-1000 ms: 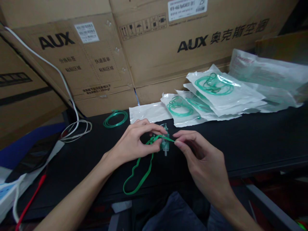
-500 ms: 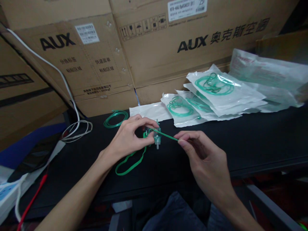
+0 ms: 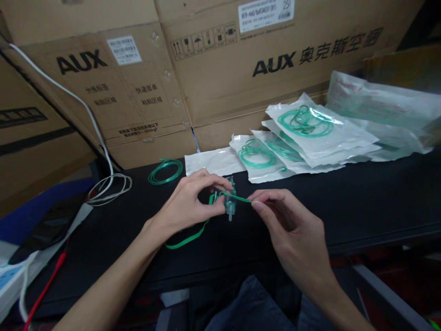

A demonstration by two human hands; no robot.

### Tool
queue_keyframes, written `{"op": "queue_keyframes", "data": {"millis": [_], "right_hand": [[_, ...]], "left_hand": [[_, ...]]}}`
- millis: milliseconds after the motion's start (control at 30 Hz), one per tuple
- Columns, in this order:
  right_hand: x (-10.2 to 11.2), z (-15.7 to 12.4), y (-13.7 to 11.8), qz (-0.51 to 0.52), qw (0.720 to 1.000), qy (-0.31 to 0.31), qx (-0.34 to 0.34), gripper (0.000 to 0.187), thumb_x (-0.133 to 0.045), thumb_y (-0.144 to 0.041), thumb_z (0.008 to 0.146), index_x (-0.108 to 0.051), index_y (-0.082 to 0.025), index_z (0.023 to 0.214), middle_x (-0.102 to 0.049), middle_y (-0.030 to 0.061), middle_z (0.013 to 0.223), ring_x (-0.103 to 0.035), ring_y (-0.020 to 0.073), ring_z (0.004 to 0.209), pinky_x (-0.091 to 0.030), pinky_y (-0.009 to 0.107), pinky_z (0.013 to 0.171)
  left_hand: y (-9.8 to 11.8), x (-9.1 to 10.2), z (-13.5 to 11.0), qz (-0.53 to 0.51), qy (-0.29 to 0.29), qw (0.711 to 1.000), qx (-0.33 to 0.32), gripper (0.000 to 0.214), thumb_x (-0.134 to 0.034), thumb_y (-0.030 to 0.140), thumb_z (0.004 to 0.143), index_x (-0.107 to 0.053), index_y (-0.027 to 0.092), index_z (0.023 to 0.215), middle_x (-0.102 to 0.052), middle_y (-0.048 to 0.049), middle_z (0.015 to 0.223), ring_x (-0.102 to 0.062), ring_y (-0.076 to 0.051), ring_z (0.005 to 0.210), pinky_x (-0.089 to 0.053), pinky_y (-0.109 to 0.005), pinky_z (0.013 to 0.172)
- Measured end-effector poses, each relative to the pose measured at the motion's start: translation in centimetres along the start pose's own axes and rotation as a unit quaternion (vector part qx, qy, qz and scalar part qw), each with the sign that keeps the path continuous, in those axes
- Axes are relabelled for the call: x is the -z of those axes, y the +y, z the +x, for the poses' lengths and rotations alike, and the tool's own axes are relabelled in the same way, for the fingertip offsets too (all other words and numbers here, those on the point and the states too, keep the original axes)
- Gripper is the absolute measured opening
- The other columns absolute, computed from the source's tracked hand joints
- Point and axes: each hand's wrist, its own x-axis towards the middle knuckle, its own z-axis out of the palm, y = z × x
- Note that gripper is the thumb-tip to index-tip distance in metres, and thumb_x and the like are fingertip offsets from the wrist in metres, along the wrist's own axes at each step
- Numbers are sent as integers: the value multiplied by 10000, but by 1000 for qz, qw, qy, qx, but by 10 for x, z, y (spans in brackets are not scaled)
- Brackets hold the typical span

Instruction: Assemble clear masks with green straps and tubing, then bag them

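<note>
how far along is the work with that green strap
Done, it seems: sealed pouches of green coils are stacked at right. In hand: left hand pinches a small clear plastic piece; right hand pulls the green strap taut from it. Left: the strap's loop trails loose on the table; tubing coil and flat pouch lie apart.

AUX, seemingly 奥克斯空调, on cardboard boxes

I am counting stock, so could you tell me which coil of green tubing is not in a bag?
The leftmost coil, lying bare on the black table; the others are sealed in clear bags.
</note>
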Motion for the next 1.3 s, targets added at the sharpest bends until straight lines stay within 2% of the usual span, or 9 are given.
{"op": "queue_keyframes", "data": {"millis": [167,300,467,600,700,933,1100,1200,1300], "right_hand": [[1,0,-5,-12,998,-63,31,70,-668,-203,937,-725,-231,908,-766,31,915,-728,193,864,-592,299,785],[4,2,-9,-37,992,-100,68,177,-601,-191,974,-769,-247,955,-786,37,978,-737,201,909,-599,321,839],[6,3,-2,-73,994,-51,69,259,-526,-132,987,-747,-254,1048,-758,41,1121,-694,189,1101,-548,334,1004],[5,4,5,-100,985,-123,73,424,-582,-85,923,-679,-278,1289,-629,54,1421,-566,220,1347,-447,414,1159],[3,5,5,-85,980,-168,67,503,-670,-108,886,-651,-300,1351,-601,41,1473,-543,235,1382,-432,428,1182],[2,6,-1,-32,987,-158,-5,265,-649,-233,944,-739,-257,1192,-763,45,1186,-720,227,1104,-576,375,1019],[2,6,-4,9,988,-146,-45,211,-634,-289,957,-748,-233,1126,-742,45,1113,-718,178,1036,-603,240,862],[2,8,-2,11,988,-145,-59,203,-643,-305,948,-750,-226,1102,-722,40,1037,-714,160,940,-596,210,763],[2,9,0,9,988,-135,-69,208,-644,-324,945,-749,-220,1091,-724,40,996,-710,154,843,-596,226,726]], "left_hand": [[3,-11,-2,-44,-55,997,-21,230,-681,110,829,-728,199,1035,-720,-24,947,-670,-135,822,-545,-259,802],[2,-11,-1,-44,-53,998,-11,146,-683,159,879,-729,212,1007,-734,-10,913,-651,-136,802,-535,-258,790],[-2,-7,1,-140,-23,988,65,88,-678,233,909,-724,178,960,-741,-25,886,-660,-139,781,-533,-256,770],[-3,-7,3,-273,-24,952,135,163,-672,323,920,-691,162,936,-742,-35,853,-687,-156,796,-538,-260,750],[0,-9,5,-300,-52,937,173,197,-653,356,923,-675,161,912,-730,-25,793,-676,-153,739,-531,-263,707],[-4,-14,3,-221,-68,953,197,205,-566,362,978,-634,183,904,-641,38,638,-612,-126,602,-468,-230,586],[-5,-11,3,-199,-12,968,155,278,-513,417,1023,-679,197,1055,-745,-49,1044,-681,-160,857,-527,-262,751],[1,-7,3,-214,-64,968,114,330,-538,452,1011,-716,206,1139,-744,-64,1124,-688,-193,971,-533,-295,849],[6,-5,3,-226,-124,961,104,354,-648,466,945,-721,218,1187,-754,-54,1086,-695,-202,948,-542,-300,833]]}}
